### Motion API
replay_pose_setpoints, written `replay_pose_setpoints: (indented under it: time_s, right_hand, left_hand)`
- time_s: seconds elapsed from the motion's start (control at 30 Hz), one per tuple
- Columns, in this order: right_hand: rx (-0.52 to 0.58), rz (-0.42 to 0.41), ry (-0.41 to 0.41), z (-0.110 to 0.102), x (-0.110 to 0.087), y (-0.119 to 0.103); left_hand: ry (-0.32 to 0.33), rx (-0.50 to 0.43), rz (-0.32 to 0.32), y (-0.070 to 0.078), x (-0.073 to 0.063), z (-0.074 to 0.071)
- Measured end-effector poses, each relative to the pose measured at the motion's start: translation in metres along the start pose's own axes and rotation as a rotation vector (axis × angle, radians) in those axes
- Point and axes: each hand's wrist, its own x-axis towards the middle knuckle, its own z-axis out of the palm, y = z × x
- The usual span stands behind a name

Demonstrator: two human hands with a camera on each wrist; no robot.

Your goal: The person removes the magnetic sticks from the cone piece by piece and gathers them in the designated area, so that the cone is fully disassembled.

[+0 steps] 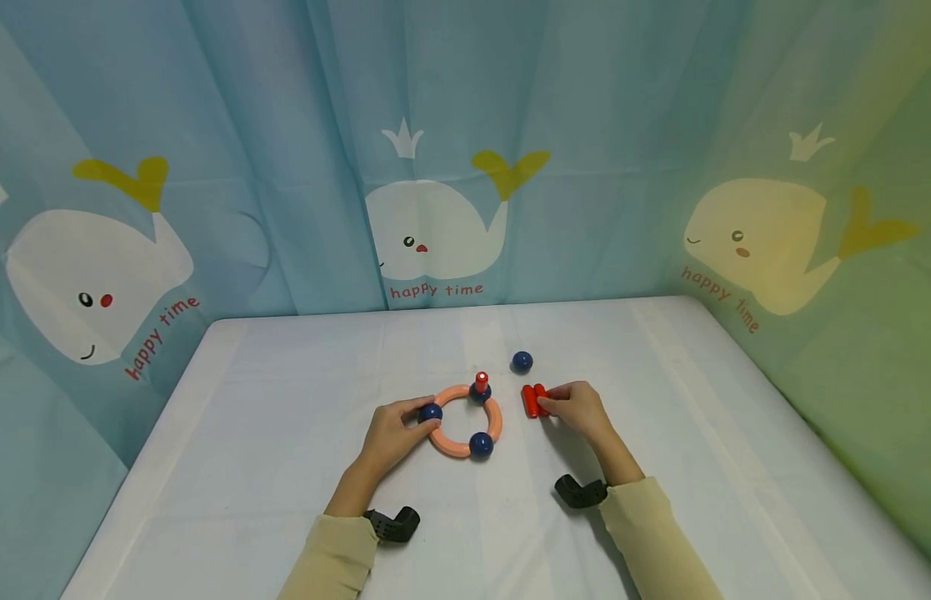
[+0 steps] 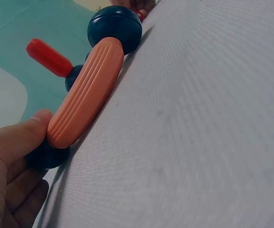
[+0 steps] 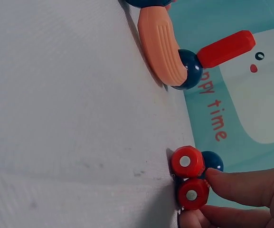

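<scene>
Orange ring (image 1: pixel 495 419), gripped ball (image 1: pixel 431 412) partly hidden, red rod (image 1: pixel 539 392) part-covered

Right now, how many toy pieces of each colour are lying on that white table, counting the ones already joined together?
Dark blue balls: 4
Red rods: 3
Orange curved pieces: 3
Total: 10
</scene>
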Motion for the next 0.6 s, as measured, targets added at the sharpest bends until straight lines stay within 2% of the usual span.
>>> replay_pose_setpoints:
  time_s: [0.17,0.33,0.47,0.6]
  right_hand:
    - [-0.015,-0.059,0.032,-0.003,0.001,0.003]
    - [0.023,-0.065,0.082,-0.005,0.002,0.006]
    - [0.045,-0.109,0.126,-0.005,0.002,0.008]
    - [0.079,-0.165,0.160,-0.003,0.002,0.008]
  left_hand:
    - [0.015,-0.013,0.024,0.000,0.002,-0.001]
    - [0.026,0.018,0.047,0.006,0.009,0.001]
    - [-0.034,0.093,0.052,0.016,0.022,0.007]
    - [-0.117,0.175,0.045,0.025,0.043,0.012]
